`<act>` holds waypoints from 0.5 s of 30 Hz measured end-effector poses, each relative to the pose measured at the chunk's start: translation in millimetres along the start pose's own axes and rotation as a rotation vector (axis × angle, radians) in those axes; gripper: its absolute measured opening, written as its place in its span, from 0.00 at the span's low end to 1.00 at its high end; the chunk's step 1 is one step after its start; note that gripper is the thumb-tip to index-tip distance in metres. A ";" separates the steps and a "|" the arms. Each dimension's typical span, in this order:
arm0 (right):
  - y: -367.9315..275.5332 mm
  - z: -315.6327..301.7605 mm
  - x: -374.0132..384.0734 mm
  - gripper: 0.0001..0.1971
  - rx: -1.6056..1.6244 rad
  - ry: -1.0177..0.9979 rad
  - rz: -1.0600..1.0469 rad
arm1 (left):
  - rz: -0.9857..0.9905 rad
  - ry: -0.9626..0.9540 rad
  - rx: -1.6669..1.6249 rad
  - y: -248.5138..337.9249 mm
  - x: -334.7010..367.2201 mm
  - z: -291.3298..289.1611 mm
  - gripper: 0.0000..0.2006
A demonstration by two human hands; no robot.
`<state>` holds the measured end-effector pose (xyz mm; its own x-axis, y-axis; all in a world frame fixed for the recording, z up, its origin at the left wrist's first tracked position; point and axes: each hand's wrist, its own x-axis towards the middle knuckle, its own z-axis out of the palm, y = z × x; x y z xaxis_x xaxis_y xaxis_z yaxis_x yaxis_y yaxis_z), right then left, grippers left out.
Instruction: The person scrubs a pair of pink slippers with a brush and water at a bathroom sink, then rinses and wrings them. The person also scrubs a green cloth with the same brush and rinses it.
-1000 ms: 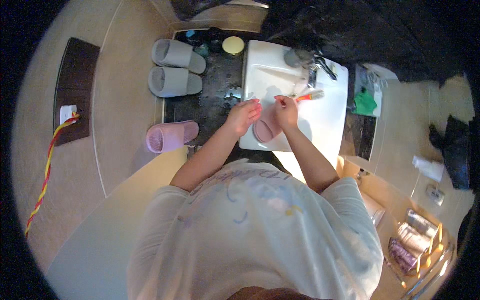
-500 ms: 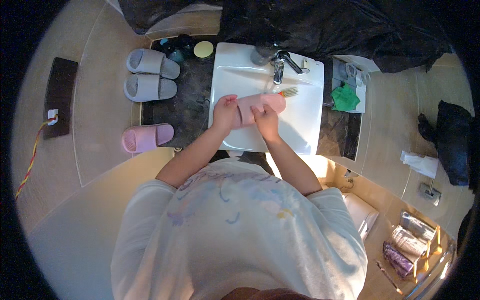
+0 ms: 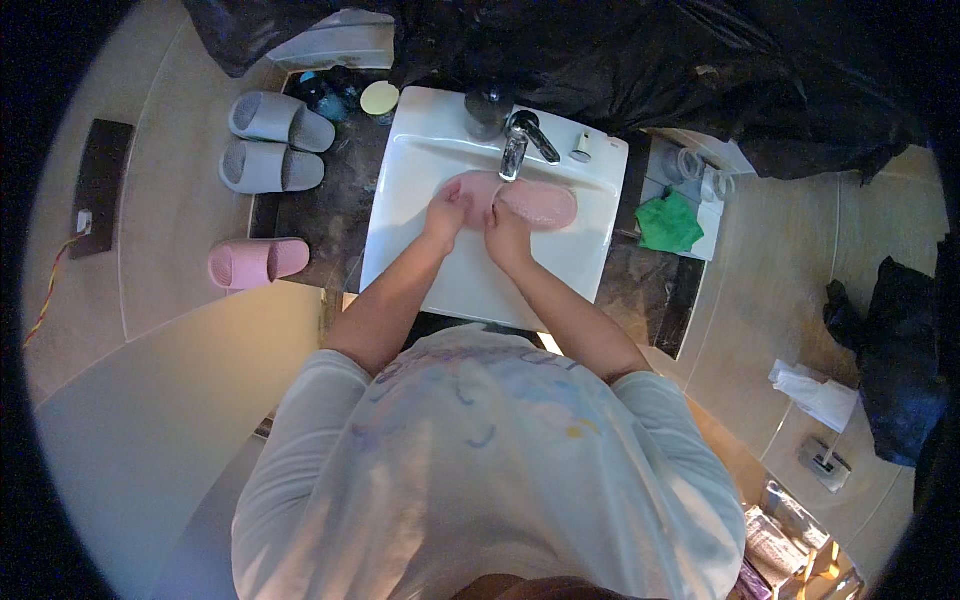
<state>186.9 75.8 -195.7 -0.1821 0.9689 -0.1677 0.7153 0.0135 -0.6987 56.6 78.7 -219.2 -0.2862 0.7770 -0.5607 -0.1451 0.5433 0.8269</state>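
Observation:
A pink slipper (image 3: 535,203) lies across the white sink basin (image 3: 420,170), right under the chrome faucet (image 3: 516,150). My left hand (image 3: 445,213) grips the slipper's left end. My right hand (image 3: 505,232) holds its near edge beside the left hand. Both forearms reach up from my pale shirt over the basin's front rim. I cannot tell whether water runs from the faucet.
The matching pink slipper (image 3: 256,263) sits on the floor left of the sink, with two grey slippers (image 3: 275,140) beyond it. A green cloth (image 3: 669,220) lies on the dark counter at right. A black bag (image 3: 900,370) rests on the tiled floor far right.
The slipper has turned from upright in my hands to lying sideways under the faucet. Both hands moved deeper into the basin. The red-and-white object my right hand held a second ago is gone from view.

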 end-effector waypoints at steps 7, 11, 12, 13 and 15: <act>21.9 -13.3 2.5 0.12 0.136 -0.036 0.050 | -0.019 -0.279 -0.282 -34.1 45.6 18.2 0.21; 30.1 -9.2 3.9 0.12 0.167 -0.019 0.029 | 0.073 -0.249 -0.128 -30.7 49.2 34.4 0.20; 33.1 -7.3 4.8 0.12 0.163 -0.022 0.035 | 0.115 -0.193 -0.038 -27.8 46.6 35.6 0.19; 36.0 -5.5 6.0 0.11 0.159 -0.027 0.040 | 0.157 -0.136 0.052 -25.8 42.6 35.9 0.19; 35.2 -2.0 12.1 0.10 0.274 -0.062 0.083 | 0.194 -0.072 0.044 -26.1 43.3 27.7 0.18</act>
<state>211.2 88.5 -220.9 -0.1772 0.9468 -0.2687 0.5218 -0.1411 -0.8413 74.2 107.0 -266.2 -0.2359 0.8884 -0.3938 -0.0521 0.3931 0.9180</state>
